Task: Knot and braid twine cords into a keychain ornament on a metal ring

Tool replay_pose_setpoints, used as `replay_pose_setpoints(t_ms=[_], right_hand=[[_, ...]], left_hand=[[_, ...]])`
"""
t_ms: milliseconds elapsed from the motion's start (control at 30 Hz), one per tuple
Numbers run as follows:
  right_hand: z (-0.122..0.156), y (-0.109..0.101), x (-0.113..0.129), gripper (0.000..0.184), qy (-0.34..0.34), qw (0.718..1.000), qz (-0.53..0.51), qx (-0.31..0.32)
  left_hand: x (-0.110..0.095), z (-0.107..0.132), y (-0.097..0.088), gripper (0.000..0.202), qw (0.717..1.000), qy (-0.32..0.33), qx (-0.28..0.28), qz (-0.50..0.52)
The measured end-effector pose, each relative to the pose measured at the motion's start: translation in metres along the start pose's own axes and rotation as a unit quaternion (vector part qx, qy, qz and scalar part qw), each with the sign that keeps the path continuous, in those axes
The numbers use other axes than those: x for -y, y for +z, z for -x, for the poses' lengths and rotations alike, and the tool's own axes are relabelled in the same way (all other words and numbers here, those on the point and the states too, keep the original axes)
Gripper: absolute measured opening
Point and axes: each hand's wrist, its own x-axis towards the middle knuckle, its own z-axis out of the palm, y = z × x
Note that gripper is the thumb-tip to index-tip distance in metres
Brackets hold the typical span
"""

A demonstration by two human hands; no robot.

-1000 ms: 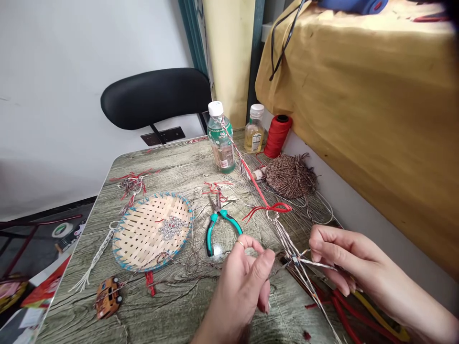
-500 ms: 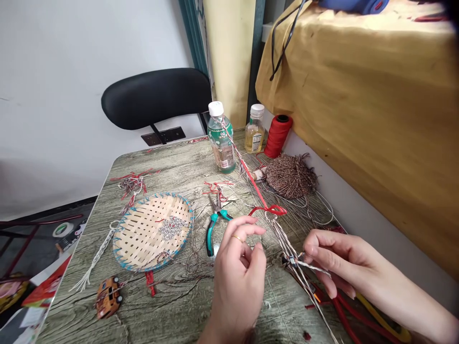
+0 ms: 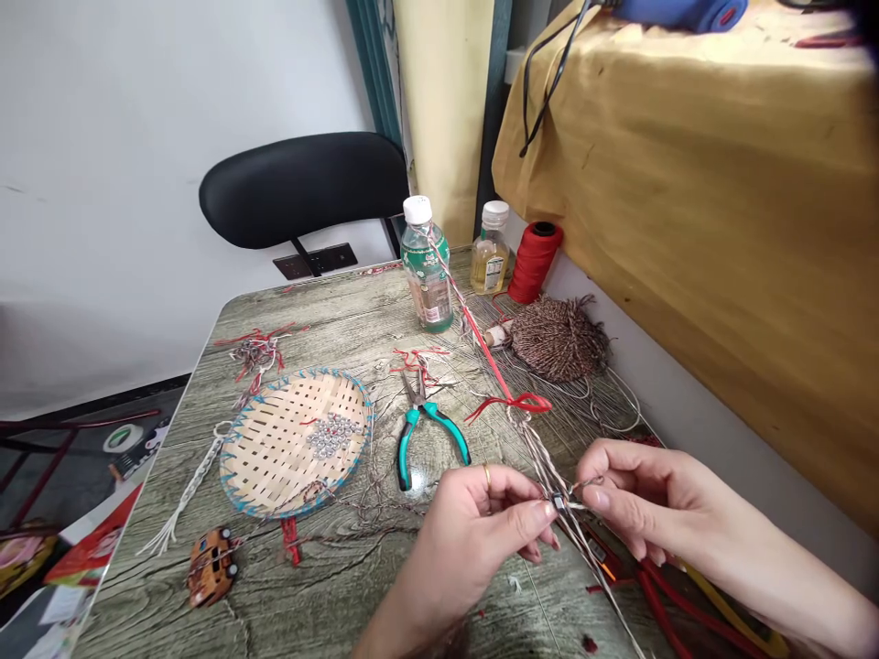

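Observation:
A bundle of brown-and-white cords point(image 3: 542, 458) stretches from a red ribbon bow point(image 3: 528, 403) toward the front edge, with a small dark and silvery piece point(image 3: 558, 502) on it. Beside that piece my left hand point(image 3: 484, 522), a ring on one finger, is closed in a pinch on the cords. My right hand point(image 3: 652, 499) pinches a thin cord end just to the right of the bundle. Its lower fingertips are partly hidden. From the bow, a red and striped cord runs up to the neck of a plastic bottle point(image 3: 427, 275) with a white cap.
Open teal pliers point(image 3: 410, 430) lie left of the cords. A woven basket point(image 3: 267, 448) holds small silvery beads point(image 3: 333, 437). Nearby are a toy car point(image 3: 211, 567), a yarn bundle point(image 3: 559, 339), a red thread spool point(image 3: 536, 263), a small bottle point(image 3: 490, 252) and red-handled scissors or tool handles point(image 3: 663, 604).
My left hand has moved right and down from a loose curl beside the cords to a pinch at the small piece. The pliers' right handle has come into view. My right hand has barely shifted.

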Motion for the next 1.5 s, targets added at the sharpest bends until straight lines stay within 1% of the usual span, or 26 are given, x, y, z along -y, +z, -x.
replay_pose_setpoints(t_ms=[200, 367, 500, 600, 667, 700, 800, 867, 1033, 1100, 1267, 1367, 1500], right_hand=[[-0.005, -0.004, -0.004, 0.031, -0.028, 0.999, 0.007, 0.03], [-0.01, -0.006, 0.001, 0.032, -0.028, 0.999, 0.038, 0.025], [-0.014, -0.008, 0.002, 0.032, -0.03, 0.998, 0.047, 0.022], [-0.016, -0.011, 0.002, 0.029, -0.036, 0.997, 0.055, 0.036], [-0.018, -0.013, 0.002, 0.025, -0.039, 0.997, 0.046, 0.044], [-0.019, -0.014, 0.003, 0.027, -0.04, 0.998, 0.036, 0.044], [-0.021, -0.017, 0.005, 0.038, -0.044, 0.999, 0.0, 0.031], [-0.023, -0.018, 0.006, 0.041, -0.048, 0.998, -0.012, 0.022], [-0.026, -0.021, 0.007, 0.032, -0.06, 0.998, -0.034, -0.013], [-0.028, -0.023, 0.004, 0.031, -0.073, 0.996, -0.043, -0.023], [-0.034, -0.029, 0.0, 0.038, -0.108, 0.991, -0.056, -0.055], [-0.035, -0.03, 0.005, 0.042, -0.104, 0.989, -0.066, -0.081], [-0.035, -0.032, 0.011, 0.042, -0.105, 0.984, -0.083, -0.114]], left_hand=[[-0.004, 0.001, 0.001, 0.008, 1.0, 0.002, -0.014, 0.005], [-0.001, -0.001, 0.001, 0.009, 0.999, 0.012, -0.034, 0.029], [0.002, -0.003, -0.002, 0.01, 0.998, 0.021, -0.039, 0.034], [0.004, -0.004, -0.002, 0.01, 0.998, 0.022, -0.046, 0.041], [0.004, -0.005, -0.002, 0.01, 0.997, 0.023, -0.052, 0.045], [0.005, -0.006, -0.002, 0.01, 0.997, 0.025, -0.054, 0.048], [0.005, -0.008, -0.002, 0.01, 0.997, 0.028, -0.058, 0.052], [0.004, -0.008, -0.003, 0.011, 0.996, 0.029, -0.066, 0.058], [-0.001, -0.008, -0.006, 0.01, 0.989, 0.041, -0.118, 0.085], [-0.003, -0.008, -0.006, 0.01, 0.987, 0.04, -0.13, 0.087], [-0.005, -0.008, -0.007, 0.009, 0.983, 0.062, -0.147, 0.095], [-0.007, -0.007, -0.009, 0.008, 0.98, 0.067, -0.157, 0.107], [-0.01, -0.003, -0.015, 0.008, 0.974, 0.072, -0.177, 0.123]])
